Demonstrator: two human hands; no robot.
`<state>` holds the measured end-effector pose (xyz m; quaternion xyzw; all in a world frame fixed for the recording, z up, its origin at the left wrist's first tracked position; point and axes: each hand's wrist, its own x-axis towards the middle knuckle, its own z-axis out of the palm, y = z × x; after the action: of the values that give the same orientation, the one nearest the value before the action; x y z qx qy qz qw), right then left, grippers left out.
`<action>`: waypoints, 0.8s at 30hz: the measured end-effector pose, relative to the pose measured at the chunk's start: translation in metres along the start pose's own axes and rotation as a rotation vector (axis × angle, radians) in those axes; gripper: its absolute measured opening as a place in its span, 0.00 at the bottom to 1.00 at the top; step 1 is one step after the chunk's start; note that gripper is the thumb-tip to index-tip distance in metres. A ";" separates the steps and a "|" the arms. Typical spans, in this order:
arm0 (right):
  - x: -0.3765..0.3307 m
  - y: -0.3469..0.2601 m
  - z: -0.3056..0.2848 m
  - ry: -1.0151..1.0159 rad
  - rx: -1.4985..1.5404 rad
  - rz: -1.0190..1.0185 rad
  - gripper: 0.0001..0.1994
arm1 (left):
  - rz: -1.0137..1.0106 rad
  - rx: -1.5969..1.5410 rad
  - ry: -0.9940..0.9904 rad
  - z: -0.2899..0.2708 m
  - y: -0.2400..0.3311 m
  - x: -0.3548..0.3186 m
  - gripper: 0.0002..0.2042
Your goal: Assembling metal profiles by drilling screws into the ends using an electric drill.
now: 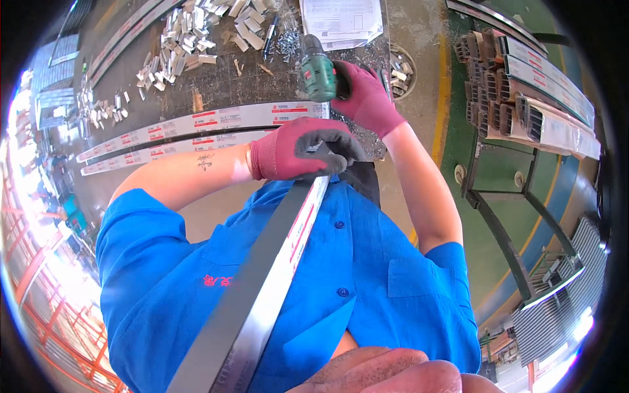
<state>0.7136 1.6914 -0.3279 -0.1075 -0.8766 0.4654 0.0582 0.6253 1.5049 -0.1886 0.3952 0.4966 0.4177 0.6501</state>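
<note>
My left hand (304, 147), in a maroon glove with a dark grey palm, is wrapped round the far end of a long metal profile (262, 262). The profile slants down past my chest to the lower edge, with a dark grey side and a bright side under printed film. My right hand (367, 98), gloved alike, grips a green cordless drill (319, 75) from its right side. The drill's dark chuck points away from me. Its handle is mostly hidden by the glove. The drill sits just beyond the profile's end, and I cannot tell whether it rests on the table.
Two film-wrapped profiles (216, 120) lie across the dark worktable (262, 85). Beyond are heaped short metal pieces (180, 42), a pen (270, 36), small screws (288, 44) and papers (342, 23). A bucket of pieces (401, 71) stands right, near stacked profiles (524, 92) on a rack.
</note>
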 end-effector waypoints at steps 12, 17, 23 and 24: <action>-0.083 -0.085 -0.056 0.198 0.708 0.072 0.33 | -0.192 0.827 0.636 -0.142 -0.179 0.016 0.24; -0.094 -0.100 -0.069 0.100 0.548 0.023 0.36 | -0.430 1.296 0.937 -0.209 -0.178 0.052 0.35; -0.117 -0.098 -0.061 0.076 0.551 0.019 0.48 | -0.555 1.431 0.806 -0.238 -0.225 0.059 0.25; -0.118 -0.100 -0.060 0.120 0.582 0.043 0.39 | -0.552 1.437 0.807 -0.244 -0.229 0.060 0.25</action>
<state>0.8269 1.6564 -0.2121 -0.1320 -0.6990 0.6909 0.1285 0.4313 1.5071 -0.4675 0.3969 0.9108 -0.0612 0.0954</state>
